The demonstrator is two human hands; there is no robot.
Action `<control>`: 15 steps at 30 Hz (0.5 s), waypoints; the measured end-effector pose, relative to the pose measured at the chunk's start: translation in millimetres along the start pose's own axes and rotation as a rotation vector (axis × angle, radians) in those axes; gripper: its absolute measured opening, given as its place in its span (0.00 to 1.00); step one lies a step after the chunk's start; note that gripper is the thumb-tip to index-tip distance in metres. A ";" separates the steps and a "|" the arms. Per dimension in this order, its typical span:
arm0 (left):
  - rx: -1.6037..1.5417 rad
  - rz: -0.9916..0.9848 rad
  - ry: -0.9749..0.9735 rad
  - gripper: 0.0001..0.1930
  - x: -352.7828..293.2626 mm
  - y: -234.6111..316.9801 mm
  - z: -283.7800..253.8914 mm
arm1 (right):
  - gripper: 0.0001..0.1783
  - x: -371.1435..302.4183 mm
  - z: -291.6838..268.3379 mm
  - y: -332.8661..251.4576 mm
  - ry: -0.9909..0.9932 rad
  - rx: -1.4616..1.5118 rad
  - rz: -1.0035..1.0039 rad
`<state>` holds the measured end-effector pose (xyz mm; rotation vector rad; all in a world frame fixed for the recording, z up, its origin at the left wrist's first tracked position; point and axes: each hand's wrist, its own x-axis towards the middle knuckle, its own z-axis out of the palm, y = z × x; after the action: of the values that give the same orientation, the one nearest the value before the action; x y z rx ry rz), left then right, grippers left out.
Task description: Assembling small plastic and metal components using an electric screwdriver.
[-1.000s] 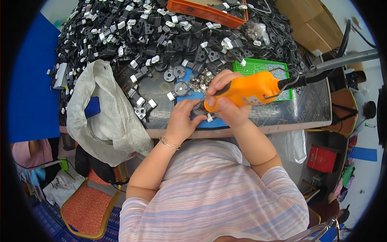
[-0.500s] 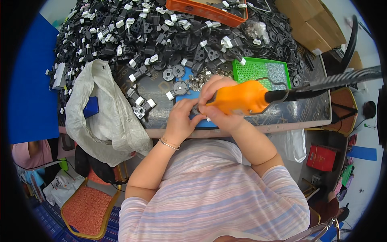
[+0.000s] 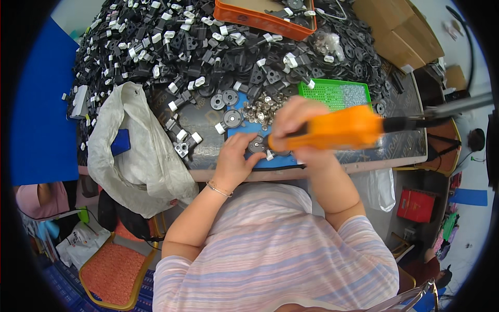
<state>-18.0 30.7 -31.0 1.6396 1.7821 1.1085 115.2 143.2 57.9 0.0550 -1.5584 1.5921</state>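
Observation:
My right hand [image 3: 300,118] is wrapped round an orange electric screwdriver [image 3: 345,127], both blurred by motion. Its dark tip end points left, close to a round dark grey disc part [image 3: 256,145] with a metal centre. Thumb and fingers of my left hand [image 3: 233,158] grip this part from the left, down on a blue mat [image 3: 283,161]. Just beyond lies a heap of small shiny metal pieces [image 3: 262,110]. Several similar disc parts, one a disc with a white-tipped end [image 3: 232,119], rest beside the heap.
A huge pile of black-and-white plastic parts [image 3: 171,47] covers the table's far side. An orange crate [image 3: 265,23] stands at the back, a green tray [image 3: 325,93] with small silvery pieces on the right. A pale sack [image 3: 117,156] hangs over the left edge; a cardboard box [image 3: 403,31] is far right.
The screwdriver has swung right and away from the disc part, carried by my right hand. The part now shows more fully, while my left hand stays almost where it was.

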 end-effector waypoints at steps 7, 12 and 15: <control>0.178 0.201 0.175 0.27 0.5 0.6 -15.1 | 0.13 -11.4 -70.5 -23.6 0.516 -0.275 -0.227; 0.377 -0.047 0.166 0.32 22.4 -21.5 -42.3 | 0.13 -28.9 -87.7 -14.7 0.719 -0.309 -0.212; 0.411 -0.108 0.116 0.24 24.4 -24.6 -42.6 | 0.14 -33.9 -89.8 -9.1 0.741 -0.300 -0.194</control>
<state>-70.4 45.1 -22.8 1.7028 2.2625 0.8424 188.4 197.4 26.3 -0.4821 -1.1347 1.0330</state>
